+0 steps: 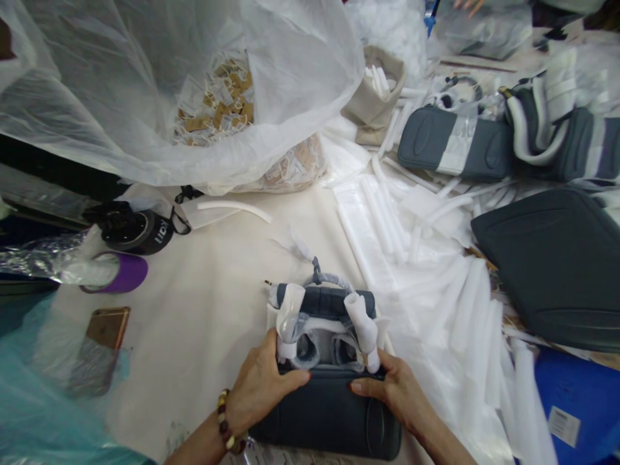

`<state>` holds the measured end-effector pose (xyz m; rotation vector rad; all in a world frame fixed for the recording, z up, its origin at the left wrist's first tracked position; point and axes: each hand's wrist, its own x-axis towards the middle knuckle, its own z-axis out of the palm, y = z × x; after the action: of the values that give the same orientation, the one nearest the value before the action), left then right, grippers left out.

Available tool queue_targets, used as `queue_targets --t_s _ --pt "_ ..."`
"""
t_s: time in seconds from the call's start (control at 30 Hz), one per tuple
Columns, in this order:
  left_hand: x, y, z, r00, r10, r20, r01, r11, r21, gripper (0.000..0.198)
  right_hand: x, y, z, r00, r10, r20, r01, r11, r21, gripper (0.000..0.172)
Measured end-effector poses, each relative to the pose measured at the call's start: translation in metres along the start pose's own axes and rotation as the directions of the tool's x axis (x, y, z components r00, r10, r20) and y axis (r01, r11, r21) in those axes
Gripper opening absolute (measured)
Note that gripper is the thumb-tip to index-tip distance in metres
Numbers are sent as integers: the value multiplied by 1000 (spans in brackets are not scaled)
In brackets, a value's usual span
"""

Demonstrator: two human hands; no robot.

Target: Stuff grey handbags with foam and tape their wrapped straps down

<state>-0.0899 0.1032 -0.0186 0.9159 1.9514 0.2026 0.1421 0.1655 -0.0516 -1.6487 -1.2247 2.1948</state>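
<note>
A dark grey handbag (334, 410) lies at the table's near edge, its handle parts wrapped in white foam and clear film. My left hand (264, 381) grips its left side, thumb along the top seam, a beaded bracelet on the wrist. The bag's right side is in my right hand (392, 387), thumb also on the seam. Between the hands, the wrapped handle rings (306, 349) rest against the bag. A white foam sleeve (361, 323) stands up at the right, near my right fingers. Fingers under the bag are hidden.
A large plastic bag (300, 58) of brown tags stands at the back left. A purple tape roll (128, 272) and a phone (99, 349) lie left. White foam tubes (472, 316) spread to the right, near other grey bags (455, 142). Another person's hand (469, 5) shows far back.
</note>
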Motion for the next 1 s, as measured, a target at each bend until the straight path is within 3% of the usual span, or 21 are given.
queue_targets --t_s 0.07,0.13,0.27,0.33,0.43,0.57,0.63,0.7,0.77,0.8,0.83,0.87,0.9,0.93,0.97,1.0 --pt "1 8 4 994 -81 -71 75 993 -88 55 0 1 0 1000 4 26 -5 999 35 26" --pt "7 10 8 989 -127 -71 108 968 -228 50 3 1 -1 999 11 47 -13 999 47 27" --pt "19 3 8 993 -34 116 86 867 -490 37 9 3 -3 993 50 103 -58 996 71 30" --pt "22 -2 5 987 -8 159 98 815 -571 37 11 3 -3 992 56 111 -65 995 79 30" --pt "26 -7 -1 981 17 193 110 769 -629 43 10 2 -4 993 45 110 -54 995 79 29" --pt "31 -8 -6 968 67 241 99 785 -612 47 9 -2 -3 986 68 153 -85 991 103 26" --pt "31 -7 -5 975 68 211 63 827 -558 47 9 -5 -3 982 76 173 -96 989 110 26" --pt "29 -9 0 993 41 114 17 885 -466 45 9 -7 -2 981 74 180 -96 989 114 25" --pt "22 -12 9 999 -13 -43 -3 933 -361 47 10 -7 -2 981 74 180 -96 988 119 25" --pt "18 -14 14 984 -6 -178 -46 956 -289 50 10 -6 -2 982 73 177 -95 988 121 25" --pt "13 -16 20 938 58 -343 -127 975 -183 51 10 -5 -2 983 70 172 -92 988 123 25" --pt "8 -17 26 846 182 -501 -228 973 -31 50 10 -4 -3 983 68 168 -90 988 124 24" --pt "3 -17 32 709 352 -611 -324 932 161 47 10 -3 -3 984 66 165 -87 988 124 24" --pt "-2 -16 37 550 534 -642 -401 844 357 42 10 -2 -3 985 63 163 -84 989 125 24" --pt "-7 -14 43 414 688 -596 -466 723 511 38 10 -2 -4 985 61 163 -82 989 124 24" --pt "-10 -11 48 336 793 -508 -533 605 592 36 10 -1 -4 985 58 165 -79 989 124 24"
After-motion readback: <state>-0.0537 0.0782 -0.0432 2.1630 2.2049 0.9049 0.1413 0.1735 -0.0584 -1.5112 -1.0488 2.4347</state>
